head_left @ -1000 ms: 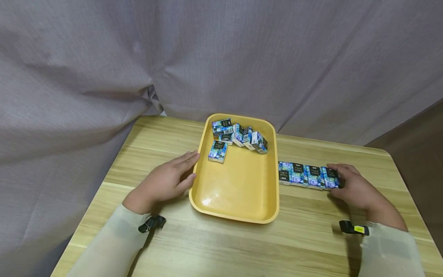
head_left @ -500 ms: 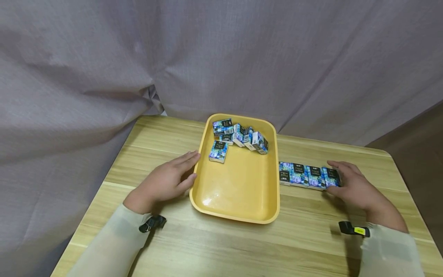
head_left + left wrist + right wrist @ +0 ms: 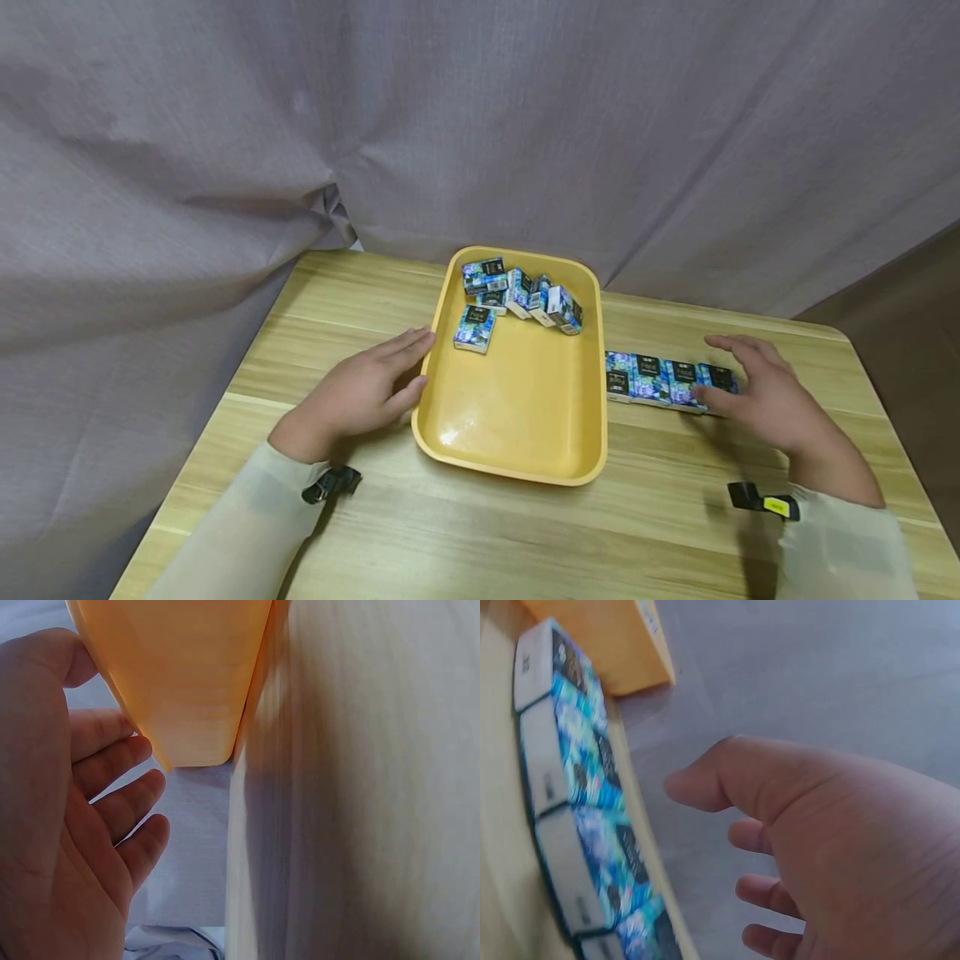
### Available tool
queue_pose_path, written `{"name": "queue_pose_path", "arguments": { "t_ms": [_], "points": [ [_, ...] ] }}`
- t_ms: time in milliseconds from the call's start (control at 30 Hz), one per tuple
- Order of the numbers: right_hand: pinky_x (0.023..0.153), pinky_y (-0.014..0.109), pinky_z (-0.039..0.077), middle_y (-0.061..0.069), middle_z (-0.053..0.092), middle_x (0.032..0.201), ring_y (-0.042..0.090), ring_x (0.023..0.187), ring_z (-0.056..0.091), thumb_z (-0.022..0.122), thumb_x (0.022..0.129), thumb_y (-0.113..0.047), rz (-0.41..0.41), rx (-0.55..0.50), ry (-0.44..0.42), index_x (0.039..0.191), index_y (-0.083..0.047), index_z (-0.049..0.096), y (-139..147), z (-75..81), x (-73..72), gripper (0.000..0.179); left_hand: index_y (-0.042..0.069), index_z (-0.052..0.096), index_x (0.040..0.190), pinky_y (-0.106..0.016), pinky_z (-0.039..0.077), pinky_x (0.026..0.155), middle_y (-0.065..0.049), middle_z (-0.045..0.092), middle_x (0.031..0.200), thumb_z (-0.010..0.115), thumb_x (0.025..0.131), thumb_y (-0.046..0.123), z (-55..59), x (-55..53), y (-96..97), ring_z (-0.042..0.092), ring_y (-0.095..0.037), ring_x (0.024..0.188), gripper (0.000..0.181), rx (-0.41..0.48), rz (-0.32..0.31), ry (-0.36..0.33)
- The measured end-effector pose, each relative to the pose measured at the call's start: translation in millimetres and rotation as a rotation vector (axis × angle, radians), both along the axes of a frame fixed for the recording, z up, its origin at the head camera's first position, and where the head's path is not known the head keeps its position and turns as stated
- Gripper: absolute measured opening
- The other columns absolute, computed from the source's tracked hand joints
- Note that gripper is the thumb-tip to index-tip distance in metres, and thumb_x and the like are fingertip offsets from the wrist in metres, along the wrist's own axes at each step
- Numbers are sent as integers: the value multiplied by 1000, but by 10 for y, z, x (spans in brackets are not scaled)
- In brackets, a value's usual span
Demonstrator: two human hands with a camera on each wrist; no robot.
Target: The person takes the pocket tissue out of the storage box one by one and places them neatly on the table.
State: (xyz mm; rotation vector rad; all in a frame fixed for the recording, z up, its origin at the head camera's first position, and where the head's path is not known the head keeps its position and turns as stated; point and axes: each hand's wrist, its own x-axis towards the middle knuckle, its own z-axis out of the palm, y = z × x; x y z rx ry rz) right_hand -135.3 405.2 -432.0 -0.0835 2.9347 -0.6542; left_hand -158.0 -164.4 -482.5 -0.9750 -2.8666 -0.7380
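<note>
Four blue floral rectangular boxes (image 3: 678, 382) are lying at nine o'clock from the right grip (image 3: 772, 403), which is hovering wide.

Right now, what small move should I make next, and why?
I'd probably reach into the tray for a box: your right hand is open and empty by the row of four, neatly side by side, while others lie jumbled in the tray.

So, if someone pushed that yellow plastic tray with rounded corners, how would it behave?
The yellow plastic tray would probably slide rather than tip, since its floor looks broad. It seems fairly stiff: its walls show no sagging. The small blue-patterned rectangular boxes inside lie at uneven angles, so they may shift.
</note>
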Motion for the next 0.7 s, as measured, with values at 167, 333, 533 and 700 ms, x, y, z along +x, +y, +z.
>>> {"name": "queue_pose_path", "arguments": {
  "t_ms": [167, 333, 533, 700],
  "points": [
    [104, 87, 41, 39, 26, 175, 68, 152, 33, 81, 106, -33, 24, -41, 61, 174, -4, 37, -170, 108, 19, 85, 14, 43, 174, -51, 43, 134, -6, 42, 181, 56, 117, 45, -8, -3, 1, 45, -28, 166, 67, 4, -1, 4],
    [103, 81, 49, 35, 38, 169, 60, 148, 42, 84, 103, -22, 53, -65, 156, 169, -3, 46, -368, 179, 48, 79, 15, 43, 174, -51, 43, 134, -5, 42, 181, 55, 117, 46, -16, -6, 3, 46, -28, 166, 67, 8, -2, 5],
    [104, 81, 52, 30, 43, 168, 55, 149, 45, 86, 101, -22, 86, -85, 173, 167, -4, 50, -538, 228, 59, 77, 14, 44, 174, -52, 44, 134, -7, 43, 181, 55, 117, 45, -31, -15, 0, 46, -29, 166, 66, 8, -4, 14],
    [105, 75, 52, 26, 46, 167, 52, 149, 46, 87, 101, -21, 113, -108, 175, 166, -6, 51, -643, 247, 59, 76, 14, 43, 174, -52, 44, 134, -6, 42, 181, 55, 117, 45, -22, -10, 1, 45, -29, 166, 66, 3, 0, 6]
  ]
}}
